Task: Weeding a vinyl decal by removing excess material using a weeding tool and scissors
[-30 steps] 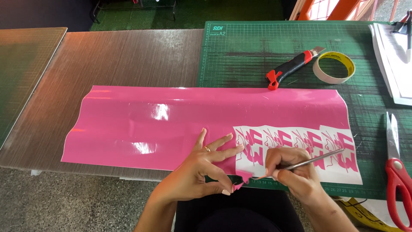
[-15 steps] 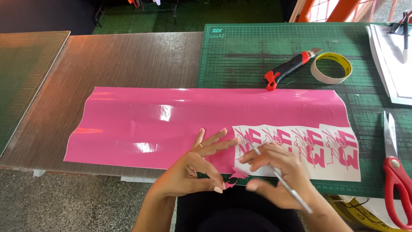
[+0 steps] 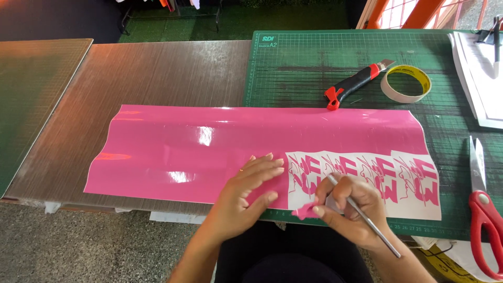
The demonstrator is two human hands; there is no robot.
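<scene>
A: Left hand (image 3: 246,196)?
B: Flat, fingers spread, pressed on the pink vinyl (image 3: 209,152) at the table's (image 3: 157,73) near edge.
A: Right hand (image 3: 348,207)?
B: Closed around a metal pick (image 3: 367,220), pinching a peeled pink scrap (image 3: 305,211) beside the white backing (image 3: 419,207).

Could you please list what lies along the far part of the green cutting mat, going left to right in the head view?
Red-and-black utility knife → yellow-rimmed roll of tape → stack of white paper sheets.
</scene>
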